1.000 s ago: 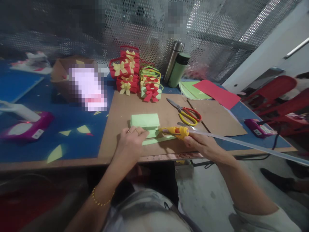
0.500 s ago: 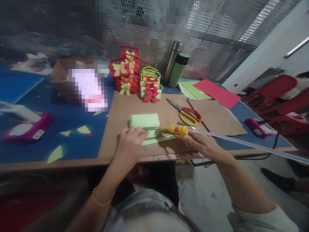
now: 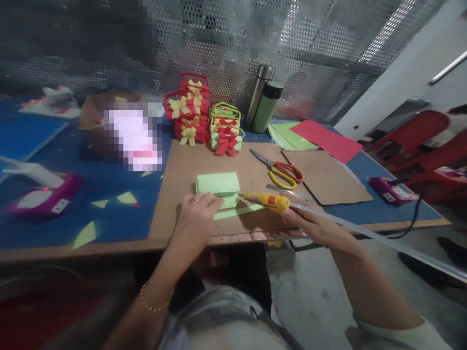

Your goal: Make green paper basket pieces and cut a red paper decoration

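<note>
From my end I am working over a brown cardboard sheet [image 3: 175, 180], where the folded light green paper [image 3: 218, 183] is lying between my two hands, with its far panel standing up and its near flaps partly covered. My left hand [image 3: 199, 209] is gripping the near-left part, fingers bunched and closed on it; how much paper is sitting under the fingertips is hidden. My right hand [image 3: 310, 221] is wrapping around a yellow glue gun [image 3: 270, 200], closed firmly on the handle, though I cannot tell whether a finger is pressing the trigger. The nozzle is pointing left at the paper's right edge; whether it is touching or hovering just beside it, I cannot tell. A long translucent glue stick [image 3: 346, 224] is trailing out behind, toward the near right.

As I judge it, glue is going on at that edge, so I should be holding the flap flat and motionless, steadying the right wrist, squeezing lightly for a thin line, and guarding the left fingertips from the hot tip. The stick's free end is probably tugging at the gun, so I am minding its weight. A pale green strip [image 3: 239, 212] is lying just on the near side, where drips could be landing.
</note>
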A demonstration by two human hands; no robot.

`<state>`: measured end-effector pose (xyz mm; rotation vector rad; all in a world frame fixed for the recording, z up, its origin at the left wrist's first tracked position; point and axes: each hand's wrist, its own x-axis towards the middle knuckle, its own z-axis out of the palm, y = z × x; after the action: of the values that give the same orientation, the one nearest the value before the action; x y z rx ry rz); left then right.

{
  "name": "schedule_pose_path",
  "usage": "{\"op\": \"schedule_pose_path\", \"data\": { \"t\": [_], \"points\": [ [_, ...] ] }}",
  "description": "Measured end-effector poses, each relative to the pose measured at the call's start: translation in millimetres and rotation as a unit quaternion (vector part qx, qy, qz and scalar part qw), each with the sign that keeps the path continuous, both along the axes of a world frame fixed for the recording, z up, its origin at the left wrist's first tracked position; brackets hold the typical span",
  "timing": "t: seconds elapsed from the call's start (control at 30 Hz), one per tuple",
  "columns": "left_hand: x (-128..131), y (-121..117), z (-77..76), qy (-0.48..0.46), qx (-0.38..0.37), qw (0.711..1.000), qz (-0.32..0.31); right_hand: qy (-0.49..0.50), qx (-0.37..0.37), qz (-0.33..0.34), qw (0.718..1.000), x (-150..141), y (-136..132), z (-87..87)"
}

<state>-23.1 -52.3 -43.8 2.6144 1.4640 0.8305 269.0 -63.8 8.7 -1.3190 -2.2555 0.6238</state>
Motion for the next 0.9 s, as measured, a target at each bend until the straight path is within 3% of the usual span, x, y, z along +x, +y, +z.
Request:
{"op": "schedule_pose_path", "data": {
  "t": [0.17,0.37,0.6,0.77,0.9],
  "points": [
    [0,0,-0.7,-0.003,0.012,1.000,0.002,0.063,-0.011,0.012,0.998,5,-5,-2.7],
    [0,3,0.0,0.028,0.027,0.999,0.001,0.101,0.086,-0.044,0.990,47,-13,-12.4],
    [0,8,10.1,0.092,0.038,0.995,0.000,-0.008,0.168,-0.226,0.959,134,10,-35.5],
    [2,14,11.8,0.123,0.040,0.992,0.008,-0.124,0.176,-0.274,0.937,177,29,-58.8],
    [3,15,12.5,0.130,0.040,0.991,0.015,-0.176,0.191,-0.273,0.926,180,27,-55.2]
  ]
}}
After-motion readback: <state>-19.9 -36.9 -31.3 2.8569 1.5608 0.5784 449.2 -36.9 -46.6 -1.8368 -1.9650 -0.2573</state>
